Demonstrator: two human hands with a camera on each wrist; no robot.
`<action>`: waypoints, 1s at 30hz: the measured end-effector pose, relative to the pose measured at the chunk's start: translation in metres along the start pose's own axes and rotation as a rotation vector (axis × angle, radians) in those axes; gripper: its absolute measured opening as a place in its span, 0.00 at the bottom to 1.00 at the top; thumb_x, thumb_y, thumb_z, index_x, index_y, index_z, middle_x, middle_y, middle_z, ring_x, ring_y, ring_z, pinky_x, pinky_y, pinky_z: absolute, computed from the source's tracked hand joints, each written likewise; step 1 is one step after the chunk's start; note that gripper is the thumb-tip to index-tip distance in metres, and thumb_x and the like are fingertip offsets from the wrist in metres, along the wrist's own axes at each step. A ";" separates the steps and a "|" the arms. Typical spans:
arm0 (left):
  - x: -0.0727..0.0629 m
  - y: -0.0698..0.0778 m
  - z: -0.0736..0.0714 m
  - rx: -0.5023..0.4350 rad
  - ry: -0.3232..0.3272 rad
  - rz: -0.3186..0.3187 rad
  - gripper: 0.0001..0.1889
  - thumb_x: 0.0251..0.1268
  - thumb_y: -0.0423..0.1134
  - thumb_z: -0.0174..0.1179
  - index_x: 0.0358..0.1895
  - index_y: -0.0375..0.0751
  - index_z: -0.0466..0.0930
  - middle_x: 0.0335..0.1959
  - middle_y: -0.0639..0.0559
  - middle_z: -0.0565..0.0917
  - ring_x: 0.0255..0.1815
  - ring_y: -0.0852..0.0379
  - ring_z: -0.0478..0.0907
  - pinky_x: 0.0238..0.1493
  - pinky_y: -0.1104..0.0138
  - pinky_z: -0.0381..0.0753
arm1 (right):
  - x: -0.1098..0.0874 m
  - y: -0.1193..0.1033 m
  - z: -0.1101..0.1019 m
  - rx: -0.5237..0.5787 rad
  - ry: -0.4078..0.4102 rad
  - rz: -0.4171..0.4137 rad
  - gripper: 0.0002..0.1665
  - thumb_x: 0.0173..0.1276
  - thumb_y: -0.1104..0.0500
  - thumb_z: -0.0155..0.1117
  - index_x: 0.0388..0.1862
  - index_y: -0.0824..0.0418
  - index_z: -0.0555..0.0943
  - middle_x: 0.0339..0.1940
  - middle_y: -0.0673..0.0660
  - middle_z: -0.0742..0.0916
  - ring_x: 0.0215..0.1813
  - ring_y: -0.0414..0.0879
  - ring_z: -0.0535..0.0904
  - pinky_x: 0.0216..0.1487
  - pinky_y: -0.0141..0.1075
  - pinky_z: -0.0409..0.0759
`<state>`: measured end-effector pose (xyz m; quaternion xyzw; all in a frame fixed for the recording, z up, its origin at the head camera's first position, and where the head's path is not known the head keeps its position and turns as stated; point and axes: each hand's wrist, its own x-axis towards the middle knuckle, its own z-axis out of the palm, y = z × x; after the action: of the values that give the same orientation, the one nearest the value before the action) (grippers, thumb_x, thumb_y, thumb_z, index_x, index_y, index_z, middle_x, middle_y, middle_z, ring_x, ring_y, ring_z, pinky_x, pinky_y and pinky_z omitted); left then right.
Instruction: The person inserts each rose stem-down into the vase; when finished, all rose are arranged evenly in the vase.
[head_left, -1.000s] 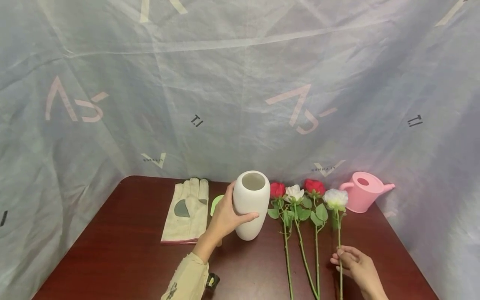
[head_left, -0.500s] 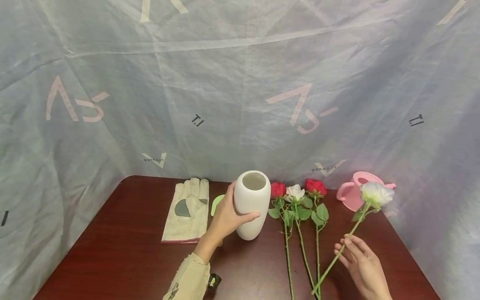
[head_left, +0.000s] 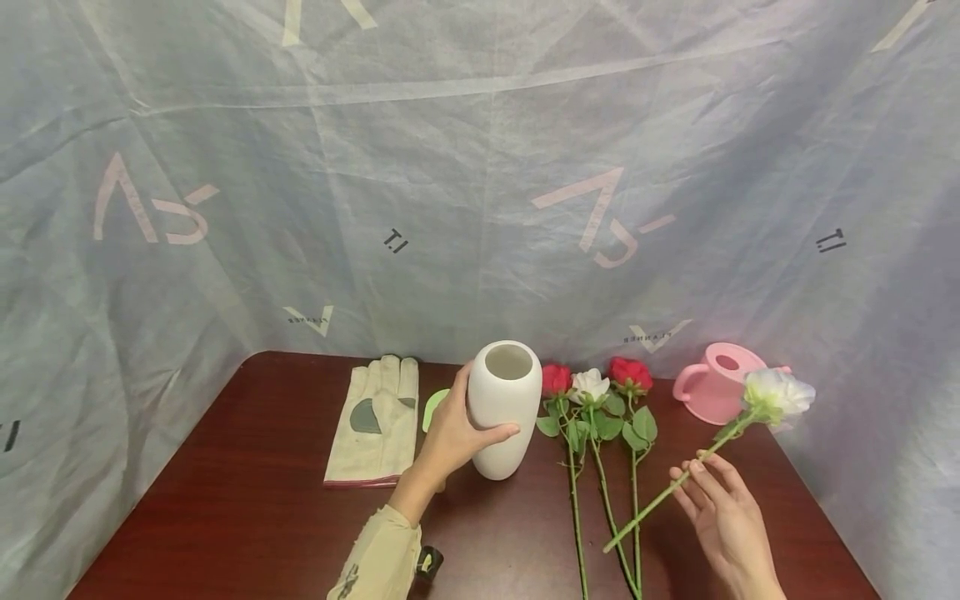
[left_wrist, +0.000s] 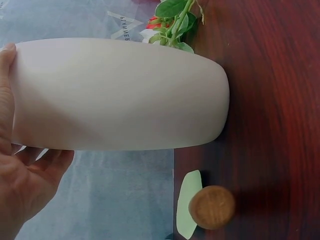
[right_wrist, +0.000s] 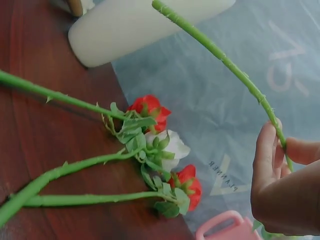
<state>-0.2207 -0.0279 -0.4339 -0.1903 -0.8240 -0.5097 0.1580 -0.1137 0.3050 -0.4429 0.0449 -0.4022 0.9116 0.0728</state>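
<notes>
A tall white vase [head_left: 504, 408] stands upright mid-table, its round mouth facing up. My left hand [head_left: 453, 433] grips its left side, thumb across the front; the left wrist view shows the smooth vase body [left_wrist: 120, 95] with fingers around its upper end. Over the right side of the table, my right hand [head_left: 723, 517] pinches the green stem of a white rose [head_left: 778, 395] between thumb and fingers. The rose slants, bloom at upper right and cut stem end at lower left. In the right wrist view that bare stem [right_wrist: 225, 60] rises from the fingers.
Two red roses [head_left: 630, 375] and another white rose [head_left: 590, 386] lie right of the vase, stems toward me. A pink watering can [head_left: 722, 385] stands at the back right. Left lie a pair of work gloves [head_left: 378, 425] and a light green piece with a wooden end [left_wrist: 212, 207].
My right hand has lifted the white rose and tilted it, the bloom swinging right and the stem end rising leftward. The left hand and the vase have stayed put.
</notes>
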 end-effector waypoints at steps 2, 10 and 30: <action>0.000 0.000 0.000 -0.001 -0.003 -0.005 0.53 0.37 0.61 0.72 0.70 0.60 0.52 0.55 0.54 0.74 0.49 0.54 0.75 0.43 0.55 0.75 | 0.001 0.000 0.001 0.040 -0.009 0.005 0.16 0.72 0.73 0.41 0.45 0.62 0.77 0.37 0.58 0.83 0.42 0.50 0.82 0.46 0.38 0.78; 0.000 -0.002 -0.002 0.013 0.005 -0.001 0.53 0.36 0.60 0.73 0.70 0.58 0.53 0.55 0.53 0.75 0.49 0.54 0.75 0.44 0.54 0.75 | 0.014 -0.007 0.008 0.172 -0.023 -0.002 0.15 0.73 0.72 0.40 0.39 0.65 0.77 0.36 0.58 0.83 0.42 0.49 0.82 0.44 0.36 0.78; 0.001 -0.001 0.001 -0.030 -0.008 -0.004 0.52 0.37 0.59 0.73 0.70 0.59 0.53 0.55 0.56 0.74 0.49 0.57 0.74 0.44 0.56 0.74 | 0.062 -0.025 0.083 0.458 0.202 -0.035 0.05 0.68 0.73 0.50 0.33 0.69 0.73 0.33 0.62 0.80 0.40 0.53 0.81 0.47 0.37 0.77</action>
<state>-0.2226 -0.0271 -0.4346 -0.1931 -0.8173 -0.5215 0.1509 -0.1685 0.2665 -0.3600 -0.0241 -0.1748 0.9774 0.1164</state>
